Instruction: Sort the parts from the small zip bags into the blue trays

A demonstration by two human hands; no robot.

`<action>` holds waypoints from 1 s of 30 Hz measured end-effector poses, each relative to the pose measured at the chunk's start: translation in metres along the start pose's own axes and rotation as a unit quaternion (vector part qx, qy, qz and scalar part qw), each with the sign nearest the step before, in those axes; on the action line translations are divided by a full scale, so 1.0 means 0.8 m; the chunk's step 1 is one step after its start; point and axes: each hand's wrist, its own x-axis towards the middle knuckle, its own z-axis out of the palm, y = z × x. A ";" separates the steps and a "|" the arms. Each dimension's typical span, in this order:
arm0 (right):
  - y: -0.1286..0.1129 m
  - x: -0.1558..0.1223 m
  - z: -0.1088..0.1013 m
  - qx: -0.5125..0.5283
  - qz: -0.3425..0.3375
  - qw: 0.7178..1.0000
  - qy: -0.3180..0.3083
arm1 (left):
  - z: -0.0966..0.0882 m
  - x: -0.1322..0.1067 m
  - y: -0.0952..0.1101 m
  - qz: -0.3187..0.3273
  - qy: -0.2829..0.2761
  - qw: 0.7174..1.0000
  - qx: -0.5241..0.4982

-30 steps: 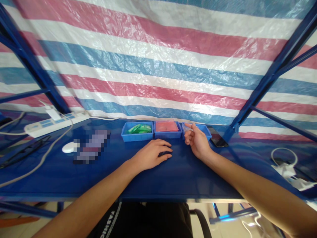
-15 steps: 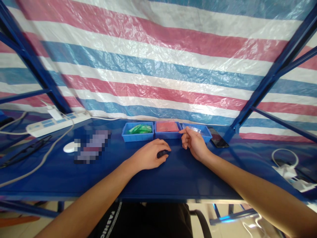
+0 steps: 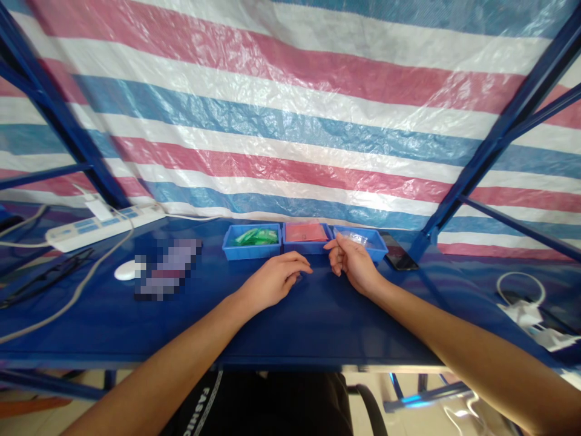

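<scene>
My left hand (image 3: 272,280) rests low over the blue table, palm down, in front of the left and middle trays. Its fingers stretch forward, loosely bent, with the thumb below them; nothing shows in it. My right hand (image 3: 354,263) is turned on its side before the right tray (image 3: 377,251), fingers loosely curled and apart from each other, and no held thing is visible. Green packets (image 3: 258,236) lie in the left tray (image 3: 249,252). Flat orange-red sheets or packets (image 3: 305,231) fill the middle tray (image 3: 306,247). Clear plastic pieces (image 3: 360,238) sit in the right tray, partly behind my right hand.
A black phone (image 3: 399,254) lies right of the trays. White chargers and a cable (image 3: 529,315) are at the far right. On the left are a power strip (image 3: 106,227), a grey cable (image 3: 86,287), glasses (image 3: 48,278), a white oval object (image 3: 127,270) and a pixelated item (image 3: 167,269).
My left hand's fingers and thumb have drawn closer, so the dark gap between them no longer shows. My right hand has shifted very slightly left and down. The trays look unchanged.
</scene>
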 end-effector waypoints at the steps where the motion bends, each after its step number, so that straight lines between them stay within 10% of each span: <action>1: 0.000 -0.001 0.001 -0.009 0.000 1.000 -0.009 | -0.001 0.000 0.002 0.001 0.016 1.000 0.001; 12: 0.000 -0.015 0.007 -0.186 -0.004 0.961 -0.206 | -0.007 0.004 0.022 0.040 0.149 0.988 0.007; 30: 0.005 -0.015 0.004 -0.193 -0.013 0.960 -0.202 | -0.004 0.005 0.028 0.004 0.129 0.992 0.002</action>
